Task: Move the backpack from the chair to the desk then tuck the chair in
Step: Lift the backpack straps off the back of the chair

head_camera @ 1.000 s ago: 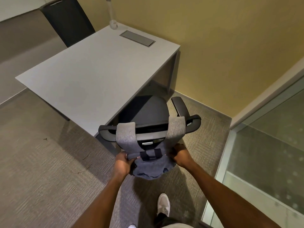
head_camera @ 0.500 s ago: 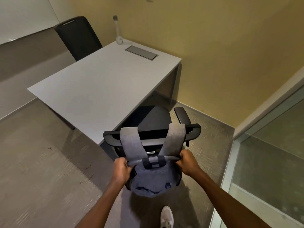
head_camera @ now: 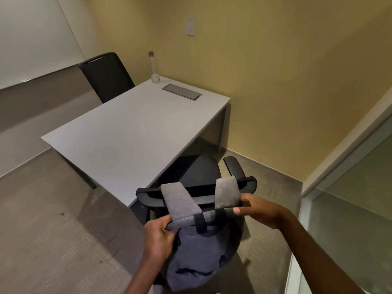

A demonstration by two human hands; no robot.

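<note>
My left hand [head_camera: 159, 236] pinches the grey backpack's [head_camera: 199, 255] top edge, right hand [head_camera: 257, 210] pinches its right strap [head_camera: 227, 193]. Backpack hangs behind the office chair [head_camera: 197, 172] backrest, straps looped over; they could snag when lifted toward the surface [head_camera: 131, 132].

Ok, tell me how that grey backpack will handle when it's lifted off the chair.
The backpack looks soft and floppy: its fabric body sags and creases below both hands. Probably light, since it bulges little. Its straps drape over the chair back, so they may snag unless raised clear.
</note>
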